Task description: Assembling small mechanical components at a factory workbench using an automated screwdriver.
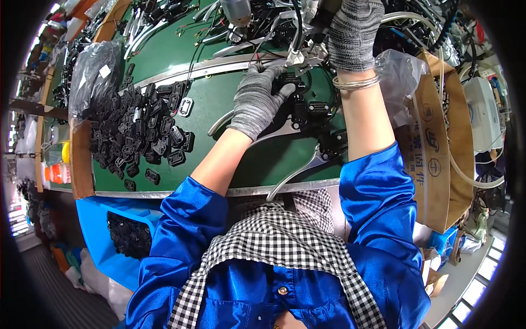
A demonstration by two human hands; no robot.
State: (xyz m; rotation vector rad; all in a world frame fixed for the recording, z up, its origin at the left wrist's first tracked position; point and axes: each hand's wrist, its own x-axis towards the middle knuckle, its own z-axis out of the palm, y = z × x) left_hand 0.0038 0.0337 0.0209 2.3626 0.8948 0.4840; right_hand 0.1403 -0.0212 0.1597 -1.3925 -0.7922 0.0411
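Note:
My left hand, in a grey knit glove, rests over the green bench with its fingers bent and thumb against a black plastic part. A curved grey metal arm runs beneath that hand. My right hand, gloved alike, is raised at the top edge beside a dark tool body; its fingertips are hidden. Between the hands sits a white-tipped metal fixture with a black cable. More black assemblies with curved silvery arms lie just below.
Many small black plates are heaped at left, beside a clear plastic bag. A blue bin with black parts stands below the bench edge. At right is a brown paper sack. A metal rail crosses the bench.

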